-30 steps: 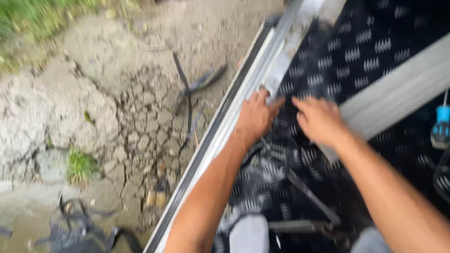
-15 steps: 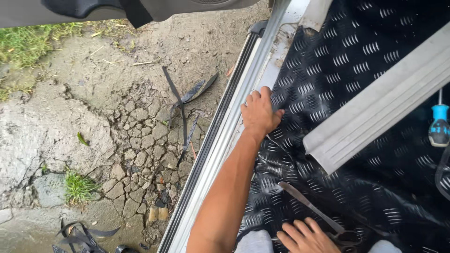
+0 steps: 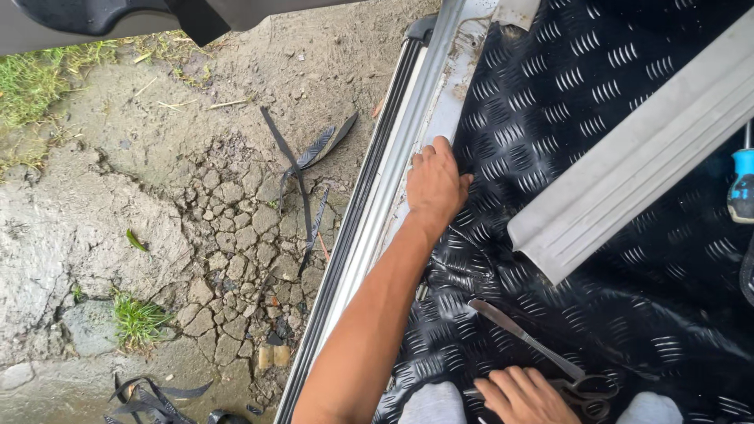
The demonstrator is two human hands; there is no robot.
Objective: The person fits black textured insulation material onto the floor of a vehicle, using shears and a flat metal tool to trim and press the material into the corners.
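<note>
Black tread-pattern mat [image 3: 613,314] covers vehicle floor beside metal door sill [image 3: 393,180] and cracked dirt ground [image 3: 196,228]; left hand [image 3: 433,184] flat, fingers spread on mat edge at sill, right hand [image 3: 522,396] closed on scissors [image 3: 542,357] lying on mat, grey trim strip [image 3: 636,157] nearby.

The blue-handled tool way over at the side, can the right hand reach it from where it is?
Probably yes. The right hand rests on the scissors at the bottom, and the blue-handled tool lies up at the right edge. Only the black patterned mat lies between; the grey trim strip sits further left.
</note>
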